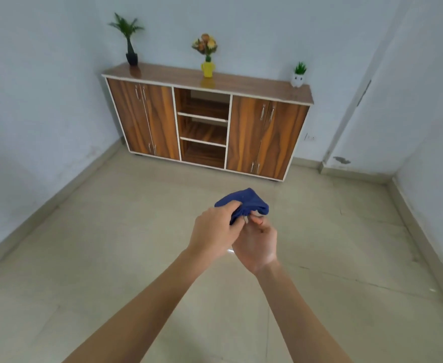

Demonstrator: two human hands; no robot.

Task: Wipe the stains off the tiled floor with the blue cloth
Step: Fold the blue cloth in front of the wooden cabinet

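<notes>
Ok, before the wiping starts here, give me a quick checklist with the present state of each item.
1. Blue cloth in hand: ok, bunched between the left hand and right hand.
2. Cloth spread flat for wiping: not ok.
3. Cloth on the tiled floor: not ok, held above it.
4. Stain located: cannot tell, only faint marks show on the tiles.
5. Floor ahead free of obstacles: ok; the cabinet stands against the far wall.

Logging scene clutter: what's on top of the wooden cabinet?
On the brown wooden cabinet: a palm-like plant in a black pot, flowers in a yellow pot, a small green plant in a white pot. Contents behind the closed doors are hidden.
</notes>
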